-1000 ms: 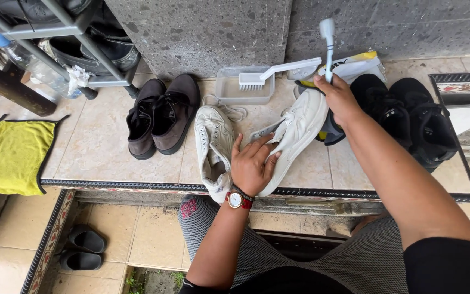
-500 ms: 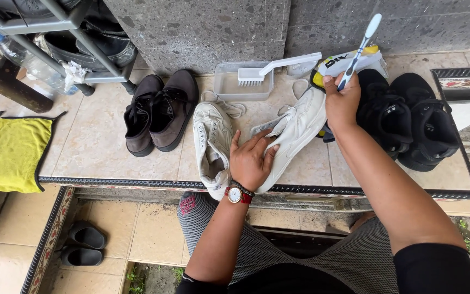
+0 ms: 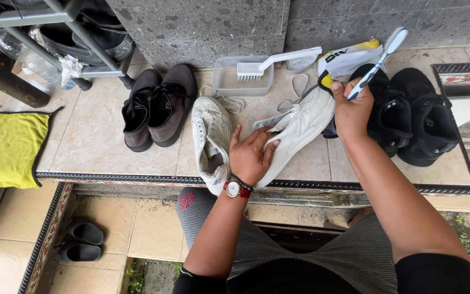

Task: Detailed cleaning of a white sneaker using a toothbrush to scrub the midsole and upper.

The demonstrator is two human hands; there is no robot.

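Shoe in hand: a white canvas lace-up sneaker (image 3: pixel 300 128) is lying on its side in the middle of the frame, on the beige tiled ledge (image 3: pixel 82 147), toe pointing toward the upper right.
Handling: it is looking light and soft, so the canvas is likely giving under pressure; the firmer sole edge and heel seem the best places to grip, and wet fabric could be turning slippery.
Left hand: the left hand (image 3: pixel 250 156) is pressing flat, fingers spread, on the sneaker's heel end, pinning it rather than clamping it.
Right hand: the right hand (image 3: pixel 353 111) is closing tightly around a white and blue toothbrush (image 3: pixel 379 61), which is slanting toward the upper right, head up and away from the shoe.
Pair: the second white canvas sneaker (image 3: pixel 211 141) is lying just left of the first, opening upward, loose laces trailing above it.
Behind: a clear plastic tray (image 3: pixel 229 80) is carrying a white scrubbing brush (image 3: pixel 276 61) at upper centre.
Left: brown suede shoes (image 3: pixel 159 106) are standing side by side; a yellow cloth (image 3: pixel 6 147) is lying at the far left.
Right: black sneakers (image 3: pixel 414 117) are sitting beyond the right hand.
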